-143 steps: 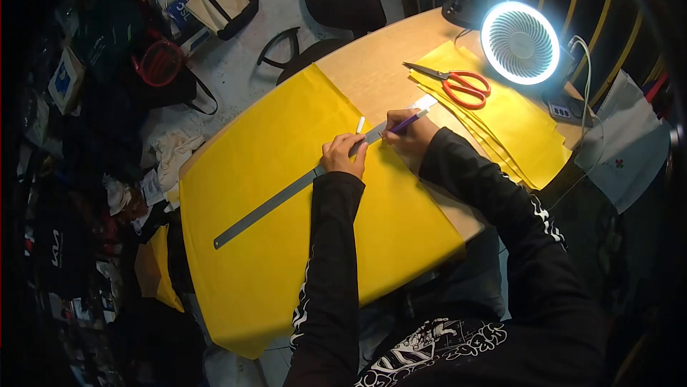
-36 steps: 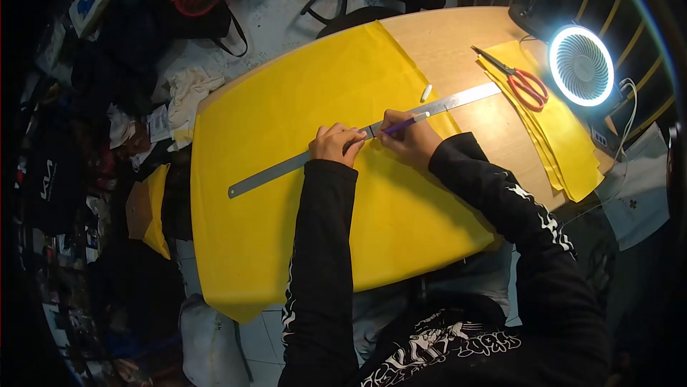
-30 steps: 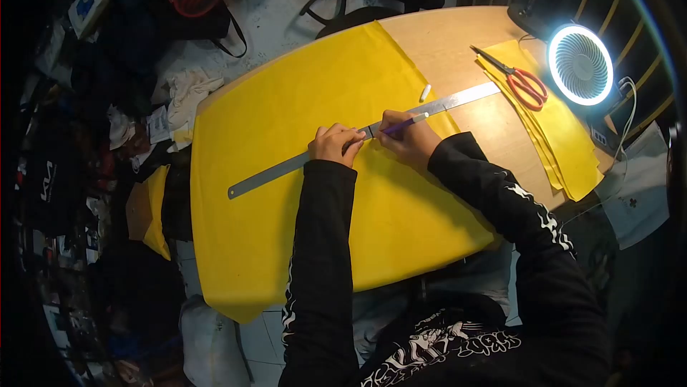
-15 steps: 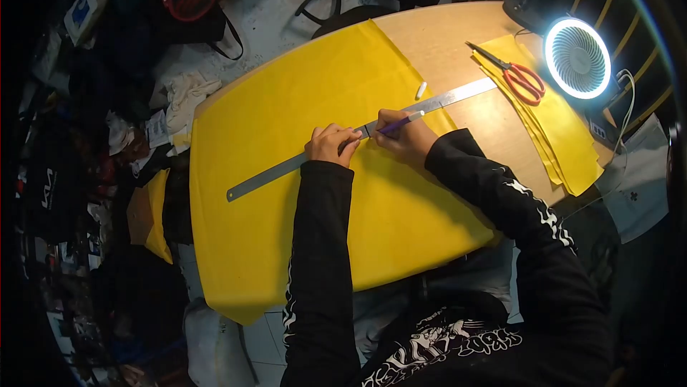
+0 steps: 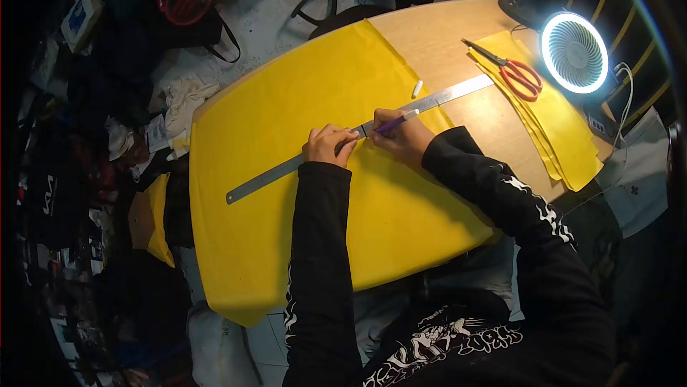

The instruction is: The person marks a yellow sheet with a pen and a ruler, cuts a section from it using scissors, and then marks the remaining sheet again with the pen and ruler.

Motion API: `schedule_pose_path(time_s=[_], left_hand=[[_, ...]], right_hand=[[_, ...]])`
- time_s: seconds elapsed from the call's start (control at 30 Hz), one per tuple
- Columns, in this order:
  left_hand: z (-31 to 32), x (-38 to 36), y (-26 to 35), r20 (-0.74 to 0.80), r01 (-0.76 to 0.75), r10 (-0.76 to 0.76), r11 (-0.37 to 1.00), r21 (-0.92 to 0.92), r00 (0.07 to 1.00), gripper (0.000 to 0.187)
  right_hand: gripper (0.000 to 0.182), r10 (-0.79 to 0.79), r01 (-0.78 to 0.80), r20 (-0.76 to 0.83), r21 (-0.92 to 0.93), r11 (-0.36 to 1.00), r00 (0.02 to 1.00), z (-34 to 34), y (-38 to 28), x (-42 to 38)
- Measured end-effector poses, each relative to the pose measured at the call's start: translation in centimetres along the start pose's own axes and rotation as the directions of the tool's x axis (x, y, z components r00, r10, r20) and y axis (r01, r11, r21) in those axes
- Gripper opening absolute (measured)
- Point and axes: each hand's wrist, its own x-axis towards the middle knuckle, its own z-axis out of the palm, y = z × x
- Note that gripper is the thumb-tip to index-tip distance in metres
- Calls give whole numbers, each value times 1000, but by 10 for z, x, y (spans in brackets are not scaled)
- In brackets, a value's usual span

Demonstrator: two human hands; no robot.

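A large yellow sheet (image 5: pixel 286 244) covers much of the table, and a long metal ruler (image 5: pixel 265 178) lies slantwise across it. My left hand (image 5: pixel 329 145) presses on the ruler near its middle, fingers bent together over its edge. Just to the right, my right hand (image 5: pixel 404 136) grips a purple marker (image 5: pixel 390 125) with a white end. The marker's tip is by the ruler's lower edge and is hidden by my fingers. A small white cap (image 5: pixel 417 89) lies on the sheet above the ruler.
Scissors with orange-red handles (image 5: pixel 520 79) rest on folded yellow pieces (image 5: pixel 565 151) at the table's right. A lit ring-shaped fan (image 5: pixel 575 52) stands behind them. Bare wooden table (image 5: pixel 436 36) shows at the back right. White cloth (image 5: pixel 187 93) and clutter lie beyond the left edge.
The view has shifted slightly. Both hands, the ruler and the marker keep nearly the same places on the sheet.
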Motion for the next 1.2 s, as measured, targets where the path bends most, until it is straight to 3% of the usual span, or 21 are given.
schedule_pose_path(time_s=[0.33,0.43,0.53,0.57,0.7,0.77,0.83,0.87,0.97,1.03,1.1,1.2], left_hand=[[0,0,0,-6,-14,14,1000,2,1000,15],[1,0,-3,-15,-33,33,999,14,999,15],[2,-2,-6,-37,-55,56,998,36,998,15],[1,-1,-7,-35,-60,61,998,25,998,16],[-3,-6,-6,-11,-58,58,998,-9,998,18],[-5,-7,-6,-21,-77,76,996,-39,997,19],[-8,-9,-7,-19,-86,85,995,-59,996,19],[-9,-10,-7,-28,-89,88,994,-66,996,19],[-11,-12,-14,-49,-72,70,997,-41,996,23],[-14,-13,-16,-60,-45,46,999,14,997,27],[-20,-15,-17,-55,10,-9,1000,8,998,31],[-33,-21,-22,-31,52,-50,996,67,998,33]], right_hand=[[15,-9,10,-6,52,999,1000,3,6,-1],[14,134,-105,-53,369,923,990,1,16,5],[11,334,-165,-52,791,588,941,-25,16,10],[11,304,-71,-130,819,570,944,-38,17,14],[9,208,241,-410,801,547,888,-111,22,22],[10,231,404,-566,768,497,791,-150,28,18],[9,359,522,-711,694,496,605,-187,36,9],[11,356,494,-676,725,480,646,-208,53,-4],[13,344,533,-688,718,448,639,-240,78,-27],[10,386,533,-719,690,490,578,-242,80,-30],[10,417,507,-688,723,470,594,-238,79,-27],[10,340,436,-696,682,587,632,-226,74,-22]])
